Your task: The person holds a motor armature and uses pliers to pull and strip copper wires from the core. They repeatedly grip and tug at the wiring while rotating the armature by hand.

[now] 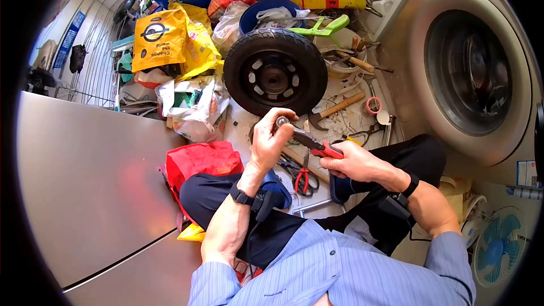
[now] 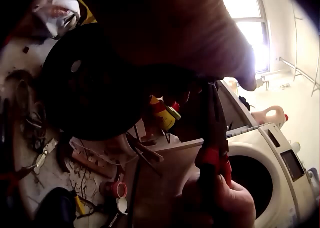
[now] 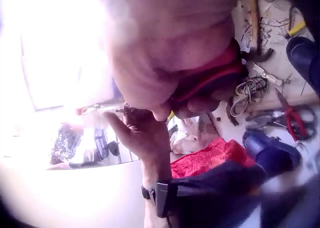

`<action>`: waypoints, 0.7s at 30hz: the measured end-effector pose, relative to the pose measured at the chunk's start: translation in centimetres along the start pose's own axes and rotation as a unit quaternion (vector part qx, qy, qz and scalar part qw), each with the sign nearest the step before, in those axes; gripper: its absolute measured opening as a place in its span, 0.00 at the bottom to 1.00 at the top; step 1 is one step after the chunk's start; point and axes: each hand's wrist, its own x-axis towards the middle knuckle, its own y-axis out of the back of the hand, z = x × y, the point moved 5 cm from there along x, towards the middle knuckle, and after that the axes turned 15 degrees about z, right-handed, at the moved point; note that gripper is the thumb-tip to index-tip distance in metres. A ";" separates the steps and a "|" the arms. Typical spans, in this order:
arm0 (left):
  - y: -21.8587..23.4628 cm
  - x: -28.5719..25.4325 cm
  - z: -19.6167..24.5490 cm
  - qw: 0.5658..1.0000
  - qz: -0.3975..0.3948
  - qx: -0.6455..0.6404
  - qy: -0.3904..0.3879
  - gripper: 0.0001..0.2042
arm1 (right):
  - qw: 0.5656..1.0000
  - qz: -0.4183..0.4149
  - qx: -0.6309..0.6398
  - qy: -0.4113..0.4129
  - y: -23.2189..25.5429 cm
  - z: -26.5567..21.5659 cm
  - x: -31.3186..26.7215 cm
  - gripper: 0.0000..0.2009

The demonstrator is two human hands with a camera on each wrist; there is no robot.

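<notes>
My right hand (image 1: 361,164) grips red-handled pliers (image 1: 327,150), their dark jaws pointing toward my left hand (image 1: 264,143). Between the thumb and fingers of the left hand, a small round metal part (image 1: 281,120) is pinched right at the pliers' tip. In the left wrist view the pliers (image 2: 214,133) rise from the right hand (image 2: 230,203) to the shadowed left hand, which hides the part. The right wrist view shows the red handles (image 3: 210,78) inside the curled right fingers. Just beyond both hands stands a black spoked wheel with a tyre (image 1: 238,79).
A hammer (image 1: 343,106), scissors (image 1: 306,182) and a pink tape roll (image 1: 372,105) lie on the littered floor. Yellow bags (image 1: 160,37) and a red bag (image 1: 204,160) are at the left. The washing machine (image 1: 396,51) borders the right side.
</notes>
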 end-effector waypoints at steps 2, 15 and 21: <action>-0.4 -0.2 0.5 1.000 0.018 -0.001 -0.009 0.14 | 0.999 -0.023 -0.008 -0.028 -0.2 0.2 -0.1 0.16; -1.8 0.5 -0.5 0.884 0.084 -0.360 0.286 0.28 | 0.998 0.020 0.035 0.043 -1.5 -1.0 0.3 0.10; -0.8 1.1 -1.4 0.852 0.126 -0.407 0.303 0.30 | 0.996 0.036 0.046 0.067 -1.0 -0.8 1.1 0.15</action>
